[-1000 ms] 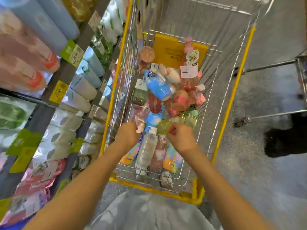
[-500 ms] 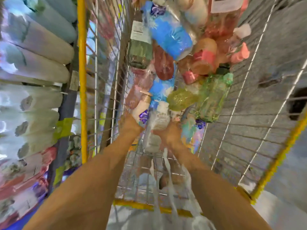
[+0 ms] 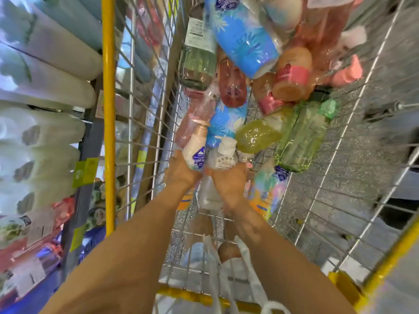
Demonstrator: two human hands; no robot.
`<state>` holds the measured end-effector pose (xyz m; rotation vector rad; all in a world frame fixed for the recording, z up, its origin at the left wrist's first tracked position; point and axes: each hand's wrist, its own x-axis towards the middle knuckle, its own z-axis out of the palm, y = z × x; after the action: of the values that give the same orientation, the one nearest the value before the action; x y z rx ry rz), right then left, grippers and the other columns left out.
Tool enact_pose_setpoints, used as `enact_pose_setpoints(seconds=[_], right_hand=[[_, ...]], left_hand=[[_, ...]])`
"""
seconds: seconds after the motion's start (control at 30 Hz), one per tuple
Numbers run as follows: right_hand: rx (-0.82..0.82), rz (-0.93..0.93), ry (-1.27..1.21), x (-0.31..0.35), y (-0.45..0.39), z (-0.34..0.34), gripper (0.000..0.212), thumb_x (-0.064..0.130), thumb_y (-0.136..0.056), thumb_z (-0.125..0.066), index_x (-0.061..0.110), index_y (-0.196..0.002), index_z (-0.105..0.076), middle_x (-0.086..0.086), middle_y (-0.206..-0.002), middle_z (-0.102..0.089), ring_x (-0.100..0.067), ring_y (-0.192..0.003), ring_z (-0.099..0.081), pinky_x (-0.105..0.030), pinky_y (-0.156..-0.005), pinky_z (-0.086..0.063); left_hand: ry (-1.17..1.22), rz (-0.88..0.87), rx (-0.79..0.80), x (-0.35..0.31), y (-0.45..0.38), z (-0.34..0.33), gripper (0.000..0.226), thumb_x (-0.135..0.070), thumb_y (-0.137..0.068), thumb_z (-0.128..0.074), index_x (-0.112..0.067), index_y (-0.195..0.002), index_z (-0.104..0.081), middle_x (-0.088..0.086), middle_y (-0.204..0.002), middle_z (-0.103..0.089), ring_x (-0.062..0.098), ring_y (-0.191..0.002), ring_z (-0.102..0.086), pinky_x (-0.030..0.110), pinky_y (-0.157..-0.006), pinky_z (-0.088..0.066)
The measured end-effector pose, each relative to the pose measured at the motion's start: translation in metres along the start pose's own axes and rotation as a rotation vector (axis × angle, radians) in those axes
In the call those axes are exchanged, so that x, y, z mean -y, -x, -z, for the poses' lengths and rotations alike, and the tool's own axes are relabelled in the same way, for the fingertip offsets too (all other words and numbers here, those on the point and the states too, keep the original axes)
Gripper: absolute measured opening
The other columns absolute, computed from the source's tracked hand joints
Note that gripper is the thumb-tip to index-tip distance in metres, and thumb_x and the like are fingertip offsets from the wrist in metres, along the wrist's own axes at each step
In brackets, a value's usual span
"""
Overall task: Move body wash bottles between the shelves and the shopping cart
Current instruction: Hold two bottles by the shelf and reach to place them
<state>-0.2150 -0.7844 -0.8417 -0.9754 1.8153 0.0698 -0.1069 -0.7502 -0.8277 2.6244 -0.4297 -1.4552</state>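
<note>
**Two bottles gripped low in the cart**

Fingers of the left hand [image 3: 181, 172] are wrapped round a cream pump bottle [image 3: 195, 150]; those of the right hand [image 3: 227, 180] are clamped on a clear bottle [image 3: 221, 159] just beside it. Both should be lifted straight up, so that the neighbours are not dragged along. Beyond the fingertips the cart [image 3: 108, 109] is heaped with bottles: blue [image 3: 244, 37], green [image 3: 299, 137], pink. Shelves [image 3: 45, 132] are stocked to the left.

Since a second ago we have reached deeper into the wire shopping cart [image 3: 340, 155], our left hand [image 3: 181, 172] now gripping a cream pump bottle with a blue label [image 3: 196, 152].
</note>
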Motion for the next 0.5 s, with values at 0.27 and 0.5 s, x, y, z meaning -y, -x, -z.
enact_pose_setpoints(seconds=[0.27, 0.5], right_hand=[[0.119, 0.255, -0.017, 0.056, 0.034, 0.088, 0.067, 0.032, -0.056, -0.085, 0.007, -0.104, -0.044, 0.003, -0.089, -0.059, -0.009, -0.074, -0.058, -0.009, -0.05, -0.038], [0.18, 0.693, -0.07, 0.157, 0.148, 0.183, 0.033, 0.004, -0.063, -0.083, 0.015, -0.083, -0.059, 0.01, -0.077, -0.066, -0.006, -0.072, -0.064, -0.005, -0.056, -0.045]], left_hand=[[0.264, -0.268, -0.096, -0.044, 0.07, 0.047, 0.082, -0.011, -0.063, -0.083, -0.01, -0.134, -0.042, 0.008, -0.118, -0.061, 0.022, -0.101, -0.058, 0.023, -0.069, -0.038], [0.589, -0.528, -0.28, -0.077, 0.182, 0.136, 0.051, -0.023, -0.05, -0.088, -0.033, -0.085, -0.053, -0.013, -0.079, -0.067, -0.009, -0.072, -0.062, 0.02, -0.069, -0.052]])
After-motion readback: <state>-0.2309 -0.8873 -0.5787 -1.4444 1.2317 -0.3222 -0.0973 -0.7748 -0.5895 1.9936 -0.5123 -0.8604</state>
